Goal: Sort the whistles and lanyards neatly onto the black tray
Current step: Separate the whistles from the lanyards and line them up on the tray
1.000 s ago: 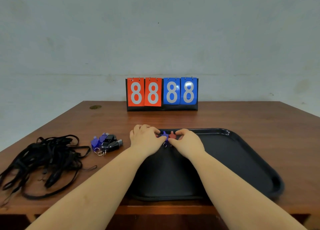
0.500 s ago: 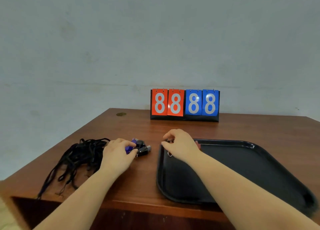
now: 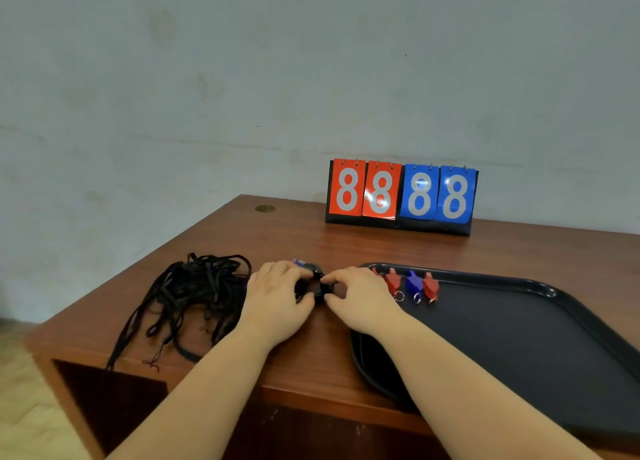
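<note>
Both hands, left hand [image 3: 277, 298] and right hand [image 3: 360, 297], curl around black whistles [image 3: 320, 286] on the brown bench [image 3: 311, 241], left of the black tray [image 3: 519, 338]; grey wall behind.

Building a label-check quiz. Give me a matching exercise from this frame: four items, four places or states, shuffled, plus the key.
Items:
1. lanyards
2. blue whistle
3. scoreboard
4. black whistles

Places or states:
A. between both hands, on the table
B. far edge of the table, upright
C. on the black tray, between red whistles
D. tangled pile left of the left hand

Pairs: 1-D, 2-C, 3-B, 4-A
</note>
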Demonstrator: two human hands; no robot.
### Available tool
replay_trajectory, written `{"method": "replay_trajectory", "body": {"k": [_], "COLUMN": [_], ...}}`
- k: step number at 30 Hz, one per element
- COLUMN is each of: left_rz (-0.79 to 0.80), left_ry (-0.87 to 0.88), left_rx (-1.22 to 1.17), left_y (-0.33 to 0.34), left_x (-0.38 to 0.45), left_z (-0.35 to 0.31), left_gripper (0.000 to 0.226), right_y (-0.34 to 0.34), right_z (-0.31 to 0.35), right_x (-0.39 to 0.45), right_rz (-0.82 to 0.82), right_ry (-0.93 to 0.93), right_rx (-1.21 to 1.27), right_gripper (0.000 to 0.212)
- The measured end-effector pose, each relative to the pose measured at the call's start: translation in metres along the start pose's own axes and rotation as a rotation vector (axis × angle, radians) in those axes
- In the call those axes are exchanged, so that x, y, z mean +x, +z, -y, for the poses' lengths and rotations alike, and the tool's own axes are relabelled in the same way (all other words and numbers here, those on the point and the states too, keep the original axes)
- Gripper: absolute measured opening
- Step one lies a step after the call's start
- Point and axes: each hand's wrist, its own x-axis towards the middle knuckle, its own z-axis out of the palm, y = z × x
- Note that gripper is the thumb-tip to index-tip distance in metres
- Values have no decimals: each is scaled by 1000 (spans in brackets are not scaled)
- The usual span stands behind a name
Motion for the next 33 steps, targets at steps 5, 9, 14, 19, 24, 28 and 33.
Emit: {"method": "replay_trajectory", "body": {"k": [5,9,14,19,24,28,33], "left_rz": [170,84,28,-30,-38,-65,-49], "left_ry": [-3,-33,-67,-122,-122,-121,-155], "left_rx": [-39,-91,-130,4,20,-122,31], "left_y": [0,-6,-9,-7,-6,-4,-6], "left_x": [3,-1,-2,0,1,1,1], "left_z": [-1,-3,-4,-2,-2,-2,-2], "left_gripper": [67,56,36,48,32,22,25], "right_y": [-2,-3,-1,-1,-2,-2,-1], "right_z": [-1,0,-3,-4,-4,-5,-5], "right_x": [-3,-5,-5,-4,-4,-3,-2], "right_rz": [3,-22,-25,-105,-113,-109,-107], "right_ry": [-1,26,38,62,117,128,132], "right_rx": [67,88,88,9,-45,-37,-32], "right_gripper": [37,34,39,52,43,43,43]}}
